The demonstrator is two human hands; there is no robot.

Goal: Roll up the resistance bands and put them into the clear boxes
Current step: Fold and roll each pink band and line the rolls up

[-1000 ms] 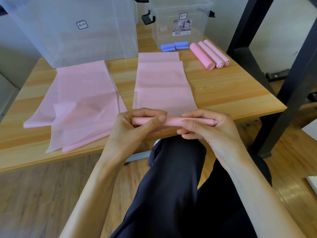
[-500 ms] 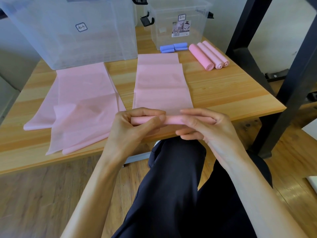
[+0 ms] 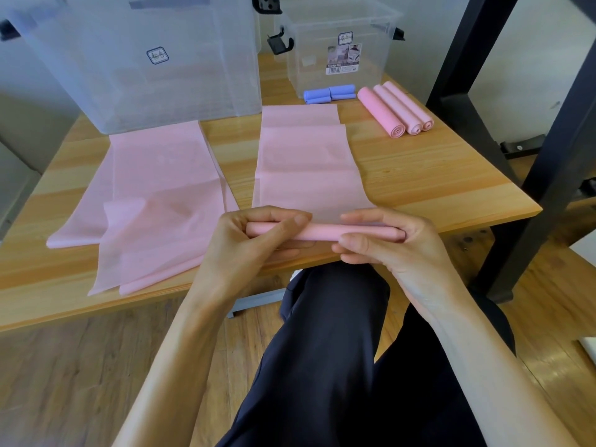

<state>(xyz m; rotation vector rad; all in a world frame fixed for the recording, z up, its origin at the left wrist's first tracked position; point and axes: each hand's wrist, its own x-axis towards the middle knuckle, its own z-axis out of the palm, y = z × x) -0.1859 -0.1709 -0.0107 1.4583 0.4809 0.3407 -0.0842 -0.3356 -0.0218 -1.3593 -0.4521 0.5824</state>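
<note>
Both hands' grip pinching pink roll (image 3: 322, 232), left hand (image 3: 254, 243), right hand (image 3: 387, 243), roll ends hidden by fingers

Large clear box (image 3: 138, 59) running off the top and left edges; its label too small to read. Curled fingers (image 3: 277, 217) covering both ends of the pink roll (image 3: 322, 232). Counter (image 3: 451, 175) is hiding the near floor; forearms leaving the frame below.

Head-worn view, forward-down, close over table (image 3: 419, 175)
</note>
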